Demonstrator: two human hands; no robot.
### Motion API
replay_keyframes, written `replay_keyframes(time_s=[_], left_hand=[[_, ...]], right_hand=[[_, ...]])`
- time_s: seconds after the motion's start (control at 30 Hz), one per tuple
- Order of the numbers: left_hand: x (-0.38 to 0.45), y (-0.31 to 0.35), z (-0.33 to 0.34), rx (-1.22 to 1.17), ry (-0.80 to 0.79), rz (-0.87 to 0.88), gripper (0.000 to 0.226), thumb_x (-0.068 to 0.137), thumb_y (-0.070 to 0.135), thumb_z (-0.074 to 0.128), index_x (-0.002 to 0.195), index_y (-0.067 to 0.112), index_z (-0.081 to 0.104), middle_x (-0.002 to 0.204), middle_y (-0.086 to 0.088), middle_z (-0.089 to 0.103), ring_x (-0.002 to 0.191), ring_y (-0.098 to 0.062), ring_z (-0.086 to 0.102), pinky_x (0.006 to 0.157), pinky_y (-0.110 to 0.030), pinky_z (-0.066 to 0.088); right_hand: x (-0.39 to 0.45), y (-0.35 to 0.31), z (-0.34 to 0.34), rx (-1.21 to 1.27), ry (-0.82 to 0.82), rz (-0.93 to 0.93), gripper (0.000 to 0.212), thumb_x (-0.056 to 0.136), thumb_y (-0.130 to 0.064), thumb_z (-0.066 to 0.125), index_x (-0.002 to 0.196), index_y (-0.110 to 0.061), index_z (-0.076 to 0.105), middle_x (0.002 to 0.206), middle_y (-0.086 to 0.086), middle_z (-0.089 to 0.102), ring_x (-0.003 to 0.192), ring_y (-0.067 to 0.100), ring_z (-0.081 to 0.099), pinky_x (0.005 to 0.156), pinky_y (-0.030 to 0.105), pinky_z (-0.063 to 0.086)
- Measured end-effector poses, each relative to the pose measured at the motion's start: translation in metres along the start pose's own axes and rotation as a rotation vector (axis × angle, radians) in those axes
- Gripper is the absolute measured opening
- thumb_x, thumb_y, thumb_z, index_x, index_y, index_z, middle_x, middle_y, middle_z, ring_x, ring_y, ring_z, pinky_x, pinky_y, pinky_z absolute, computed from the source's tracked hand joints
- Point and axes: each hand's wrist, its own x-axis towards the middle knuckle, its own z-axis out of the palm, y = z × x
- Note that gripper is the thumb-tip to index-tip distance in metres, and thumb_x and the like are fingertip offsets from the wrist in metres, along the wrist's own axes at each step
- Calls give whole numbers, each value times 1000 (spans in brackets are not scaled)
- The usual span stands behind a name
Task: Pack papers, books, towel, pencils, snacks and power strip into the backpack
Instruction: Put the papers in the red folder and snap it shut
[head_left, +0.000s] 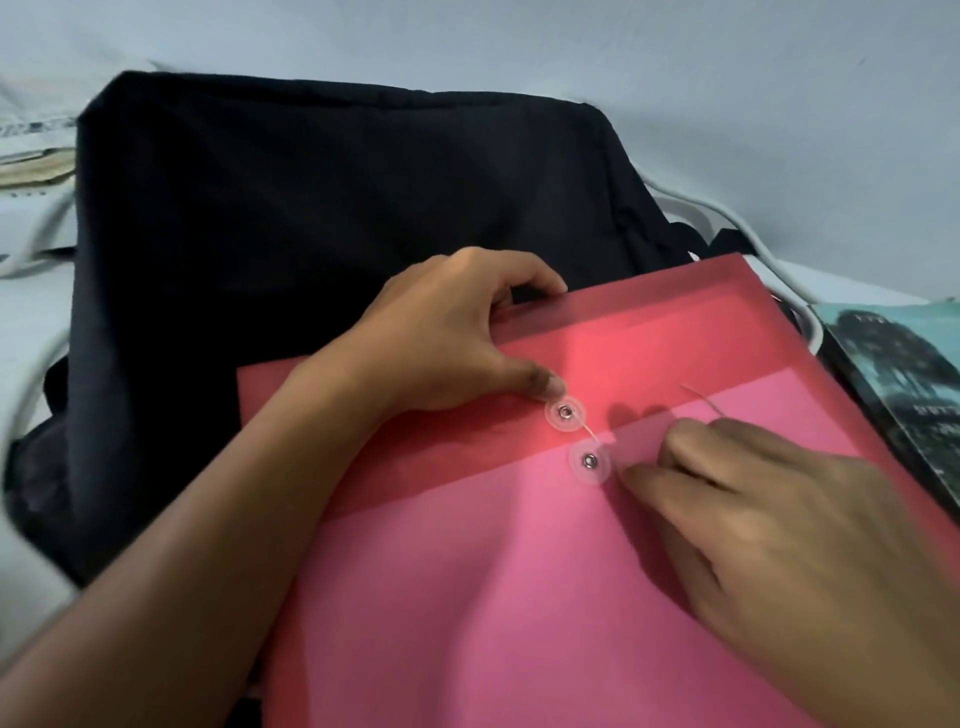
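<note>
Your left hand (441, 332) grips the flap edge of the pink string-tie envelope (519, 571): the fingers curl over the top edge and the thumb presses down just beside the upper clear button (565, 413). Your right hand (769, 525) comes in from four o'clock with its fingers drawn together, pinching the thin string (701, 397) near the lower button (589, 461); motion blur hides the exact contact. A short run of string links the two buttons.

The envelope lies tilted across the lower middle of the view, its upper part overlapping the dark backpack (311, 218), which lies flat at eleven o'clock on the pale bed sheet (779, 104). At three o'clock a teal-covered book (904, 374) lies just beside the envelope's right edge. A white cable (727, 218) curves out from behind the backpack at two o'clock. At nine o'clock a stack of book edges (36, 169) peeks past the backpack.
</note>
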Motion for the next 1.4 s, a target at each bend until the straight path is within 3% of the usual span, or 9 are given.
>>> replay_keyframes(time_s=[0.23, 0.4, 0.5, 0.6, 0.8, 0.9, 1.13, 1.23, 1.4], left_hand=[[0, 0, 1, 23, 4, 7, 72, 49, 62, 71, 117, 42, 61, 84, 15, 63, 81, -8, 59, 80, -35, 50], [0, 0, 2, 41, 19, 2, 72, 50, 62, 69, 119, 39, 63, 103, 17, 69, 97, -5, 63, 88, -34, 49], [1, -3, -2, -38, 25, -1, 53, 67, 49, 64, 118, 35, 66, 108, 17, 70, 101, 0, 63, 92, -32, 49], [2, -9, -7, -198, 22, -3, 32, 87, 25, 61, 118, 26, 68, 112, 14, 69, 104, 3, 62, 97, -32, 49], [4, -13, -10, -301, -22, -2, 32, 93, 6, 54, 120, 19, 67, 107, 19, 68, 96, 15, 59, 89, -12, 44], [2, -12, -8, -325, -32, 17, 41, 83, 13, 55, 123, 19, 65, 114, 13, 68, 105, 7, 60, 96, -20, 46], [-5, -9, -15, -174, -130, 72, 84, 57, 30, 72, 137, 21, 51, 127, 16, 60, 112, 9, 55, 97, -15, 43], [-5, -7, -13, -71, -108, 68, 87, 54, 40, 73, 136, 26, 50, 123, 15, 62, 111, 0, 58, 97, -29, 46], [-5, -5, -10, 9, -52, 67, 85, 53, 50, 75, 133, 30, 52, 120, 17, 62, 109, -1, 58, 96, -31, 46]], right_hand=[[17, -20, -3, 121, -116, -77, 37, 33, -10, 85, 60, -17, 60, 63, -2, 55, 52, 21, 57, 36, 26, 41], [33, 1, 7, 206, -104, -284, 19, 64, -1, 73, 75, -14, 65, 76, -1, 56, 59, 22, 55, 41, 33, 44], [54, 13, 9, 185, -28, -413, 10, 76, -6, 61, 76, -14, 68, 74, 0, 56, 58, 22, 54, 41, 33, 42], [76, 27, 13, 371, -54, -395, 13, 84, -17, 60, 76, -17, 71, 73, -4, 56, 57, 16, 54, 46, 33, 47], [104, 33, 30, 587, -131, -233, 25, 77, -39, 58, 72, -20, 73, 69, -4, 59, 63, 9, 55, 56, 37, 49], [106, 32, 33, 550, -121, -224, 27, 77, -41, 55, 71, -21, 72, 69, -6, 60, 64, 10, 56, 57, 38, 50], [93, 30, 37, 548, -17, -57, 21, 74, -37, 51, 66, -21, 62, 64, -9, 51, 57, 9, 47, 52, 35, 42], [91, 30, 42, 592, 14, -16, 21, 73, -38, 53, 65, -21, 64, 59, -11, 48, 57, 8, 47, 52, 25, 37], [87, 30, 50, 791, 98, 22, 18, 72, -37, 61, 66, -21, 68, 58, -6, 46, 56, 8, 50, 50, 13, 35]])
